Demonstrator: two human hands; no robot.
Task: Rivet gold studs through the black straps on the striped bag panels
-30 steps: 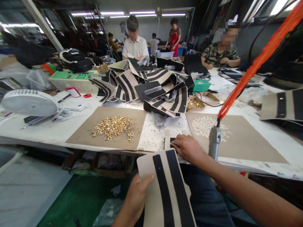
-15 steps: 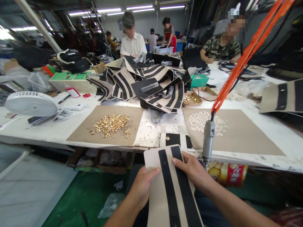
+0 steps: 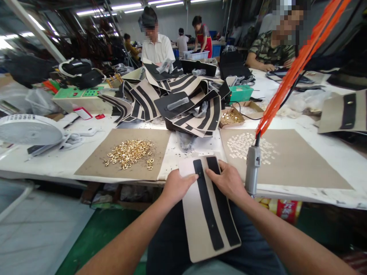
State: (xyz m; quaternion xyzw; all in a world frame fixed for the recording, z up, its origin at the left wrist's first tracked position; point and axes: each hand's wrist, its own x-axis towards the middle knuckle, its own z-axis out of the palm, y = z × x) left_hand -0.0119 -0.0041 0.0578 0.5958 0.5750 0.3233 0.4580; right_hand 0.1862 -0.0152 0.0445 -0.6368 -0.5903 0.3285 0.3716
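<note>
A beige panel with two black strips [image 3: 189, 221] slants from the table edge down over my lap. My left hand [image 3: 179, 185] grips its left edge, thumb on top beside a small hole in the left strip. My right hand [image 3: 228, 179] holds the upper right edge, thumb lying across the right strip. The fingers of both hands are hidden beneath the panel. Close to my right forearm hangs a grey handheld power driver [image 3: 252, 166] on an orange coiled cord [image 3: 286, 89].
Gold metal fittings [image 3: 130, 152] lie on a brown sheet at left, and clear small pieces [image 3: 239, 145] on another at right. Behind them rises a heap of striped panels [image 3: 183, 99]. A white fan [image 3: 30, 130] stands left. Co-workers [image 3: 156, 47] sit across the table.
The panel has moved up and away from me, so its lower end now shows and its top covers the piece with a gold fitting at the table edge. Both hands moved with it.
</note>
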